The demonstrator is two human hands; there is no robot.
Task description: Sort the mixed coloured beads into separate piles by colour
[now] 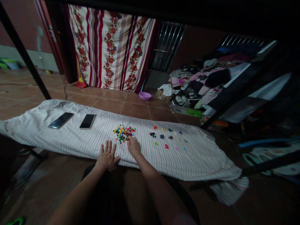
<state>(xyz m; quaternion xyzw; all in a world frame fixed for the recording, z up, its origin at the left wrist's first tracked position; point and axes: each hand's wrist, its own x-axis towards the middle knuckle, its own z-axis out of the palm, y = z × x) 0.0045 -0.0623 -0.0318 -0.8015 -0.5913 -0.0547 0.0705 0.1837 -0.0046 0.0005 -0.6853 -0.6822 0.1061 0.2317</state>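
Observation:
A heap of small multicoloured pieces (123,132) lies on the striped cloth (145,157). At the heap's lower right edge, my right hand (134,146) has its fingers pinched together; whatever is between the fingertips is too small to make out. My left hand (107,157) rests flat on the cloth's near edge, left of the heap, fingers spread, holding nothing. Right of the heap are small groups sorted by colour, among them black pieces (152,134), grey-blue pieces (162,136), red pieces (166,146), orange pieces (155,127) and light green pieces (156,143).
Two phones lie on the cloth at the left, one larger (61,120) and one smaller (87,121). Beyond the table are a purple basin (145,96), a floral curtain (112,50) and a pile of clothes (199,81). Dark poles stand at both sides.

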